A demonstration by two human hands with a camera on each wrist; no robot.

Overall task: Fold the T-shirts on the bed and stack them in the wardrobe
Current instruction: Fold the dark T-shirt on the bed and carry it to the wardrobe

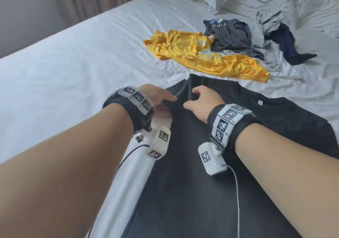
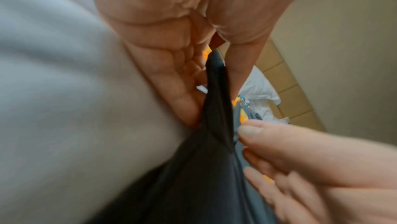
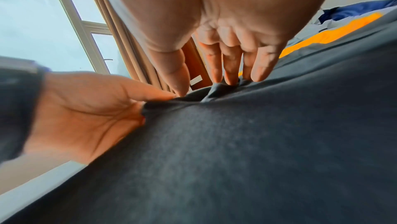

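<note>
Pinching a mid-frame ridge of the black fabric T-shirt in the left hand, right hand pressing straight-fingered, we judge the side fold begun; next, carry it across.

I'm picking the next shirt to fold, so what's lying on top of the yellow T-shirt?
A dark grey T-shirt overlaps the far right edge of the yellow T-shirt; the rest lies uncovered. How far the yellow runs beneath it is hidden.
</note>
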